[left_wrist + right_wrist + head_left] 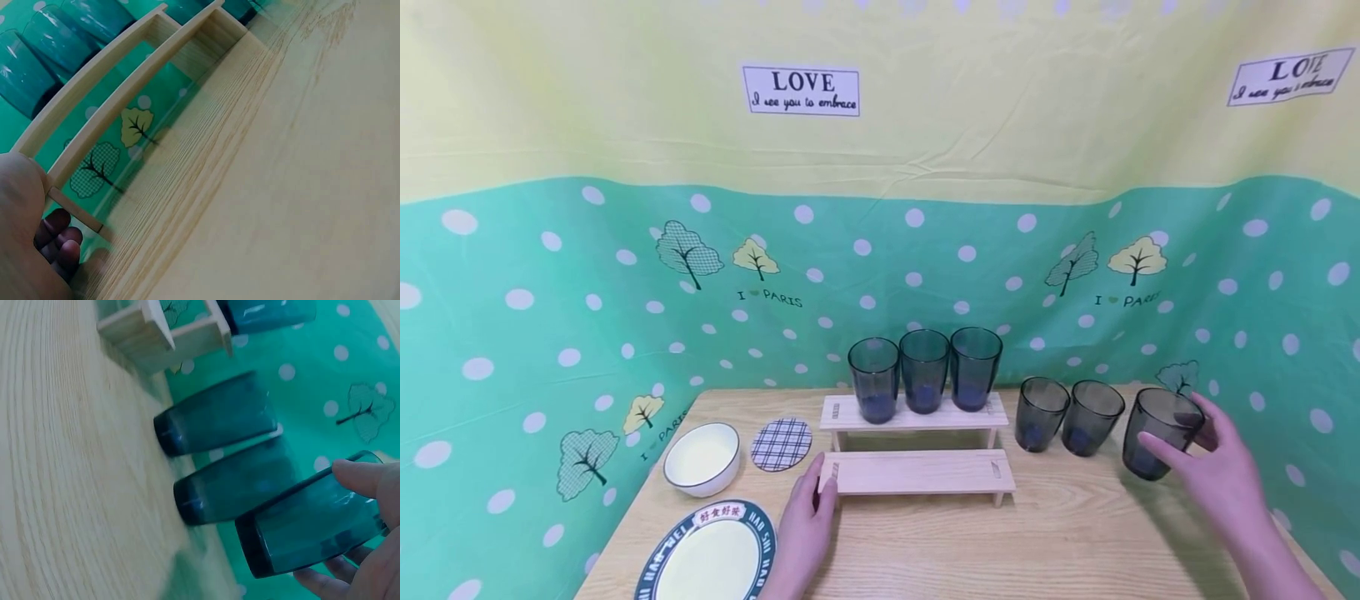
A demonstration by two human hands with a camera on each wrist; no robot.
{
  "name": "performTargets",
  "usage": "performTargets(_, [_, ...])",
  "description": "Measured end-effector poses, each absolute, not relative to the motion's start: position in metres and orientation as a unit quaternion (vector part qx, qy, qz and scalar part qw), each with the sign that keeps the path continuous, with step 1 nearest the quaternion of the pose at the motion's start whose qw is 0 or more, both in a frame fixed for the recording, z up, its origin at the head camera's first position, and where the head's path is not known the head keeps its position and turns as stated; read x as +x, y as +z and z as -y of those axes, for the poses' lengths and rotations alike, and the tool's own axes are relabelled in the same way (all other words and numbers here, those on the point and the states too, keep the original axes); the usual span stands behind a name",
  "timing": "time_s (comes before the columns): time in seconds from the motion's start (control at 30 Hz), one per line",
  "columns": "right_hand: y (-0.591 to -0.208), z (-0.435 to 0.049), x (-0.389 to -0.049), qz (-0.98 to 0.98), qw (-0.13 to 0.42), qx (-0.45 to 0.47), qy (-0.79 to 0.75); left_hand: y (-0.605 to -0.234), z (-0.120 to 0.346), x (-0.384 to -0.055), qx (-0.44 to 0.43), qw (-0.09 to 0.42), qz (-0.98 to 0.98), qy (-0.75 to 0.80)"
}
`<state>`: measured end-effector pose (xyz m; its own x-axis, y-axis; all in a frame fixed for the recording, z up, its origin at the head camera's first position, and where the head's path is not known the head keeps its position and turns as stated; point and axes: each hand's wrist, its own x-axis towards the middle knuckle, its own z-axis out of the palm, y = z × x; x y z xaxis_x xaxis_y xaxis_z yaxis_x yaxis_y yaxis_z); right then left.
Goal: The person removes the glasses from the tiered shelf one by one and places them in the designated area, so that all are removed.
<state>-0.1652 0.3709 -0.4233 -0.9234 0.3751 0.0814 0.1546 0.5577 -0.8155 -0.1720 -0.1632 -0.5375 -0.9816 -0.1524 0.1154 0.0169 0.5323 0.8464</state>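
My right hand (1217,462) holds a dark tinted glass (1161,433) at the right of the table, thumb on the near side and fingers round the far side. The right wrist view shows this glass (306,522) gripped near its rim; whether its base touches the table I cannot tell. Two matching glasses, one (1092,419) nearer the hand and another (1041,417) beyond it, stand to its left. My left hand (805,525) grips the left end of a two-step wooden rack (917,473), with fingers curled below the board in the left wrist view. Three taller glasses (924,372) stand on the upper step.
Left of the rack lie a checked round coaster (782,444), a white bowl (702,459) and a plate (707,558) with a dark patterned rim. A green and yellow curtain (880,275) hangs behind and beside the wooden table (1060,542).
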Motion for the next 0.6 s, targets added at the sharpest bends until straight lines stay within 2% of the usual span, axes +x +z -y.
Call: performTargets(0.6, [-0.456,-0.392,-0.206,0.870,0.141,-0.163,0.443,-0.539,0.163,-0.174,0.043,0.081,0.870,-0.484])
